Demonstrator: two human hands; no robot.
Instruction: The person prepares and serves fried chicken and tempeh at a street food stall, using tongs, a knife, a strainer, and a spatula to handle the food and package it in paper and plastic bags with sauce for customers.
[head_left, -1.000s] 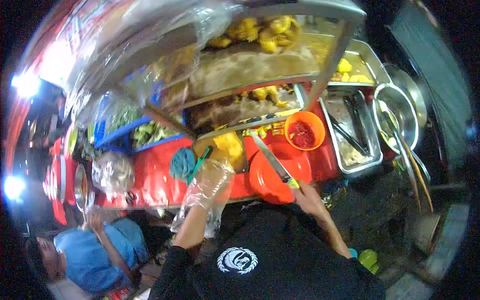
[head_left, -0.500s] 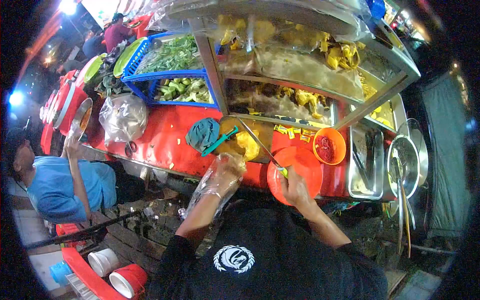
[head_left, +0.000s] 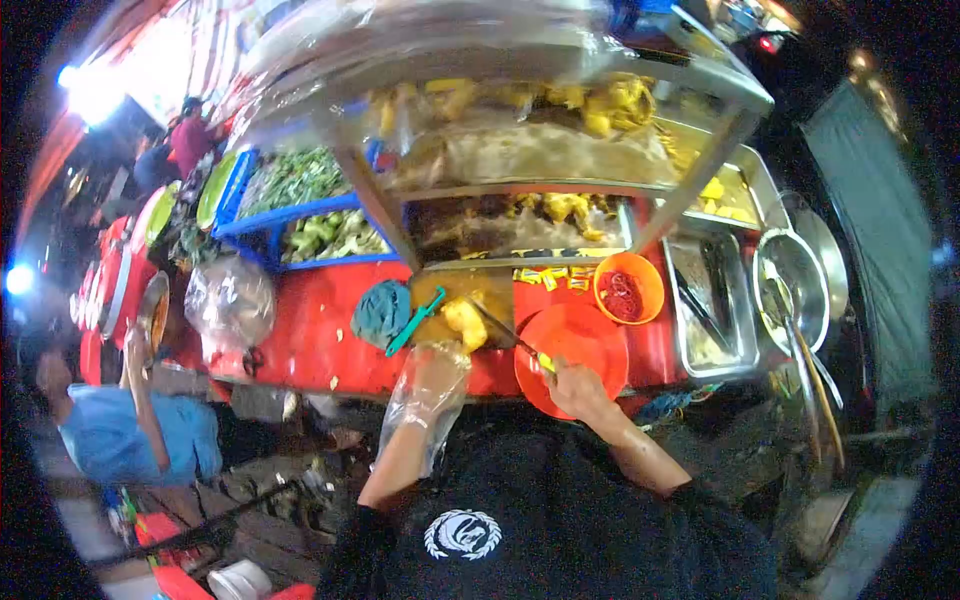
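My left hand [head_left: 435, 375], covered by a clear plastic bag, has its fingers closed at the near side of a yellow piece of chicken [head_left: 463, 322]. The chicken lies on a brown cutting board [head_left: 495, 298]. In my right hand [head_left: 583, 390] is a knife [head_left: 508, 334] with a yellow-green handle, its blade slanting left to the chicken's right side. Whether the blade touches the meat is hard to tell. Below the knife hand sits a red plate [head_left: 590, 340]. A teal peeler-like tool [head_left: 415, 320] and a bunched blue-green cloth [head_left: 381, 313] lie left of the chicken.
Behind the board stands a glass case [head_left: 520, 190] with yellow chicken. An orange bowl [head_left: 628, 289], metal tray [head_left: 715, 310] and strainer [head_left: 792, 285] are to the right. Blue baskets [head_left: 300, 222] of greens and a plastic bag [head_left: 230, 303] stand left, near a person in blue [head_left: 140, 430].
My right hand has brought the knife blade lower and leftward, against or beside the chicken. My left hand stays at the chicken. The whole view has shifted and blurred slightly.
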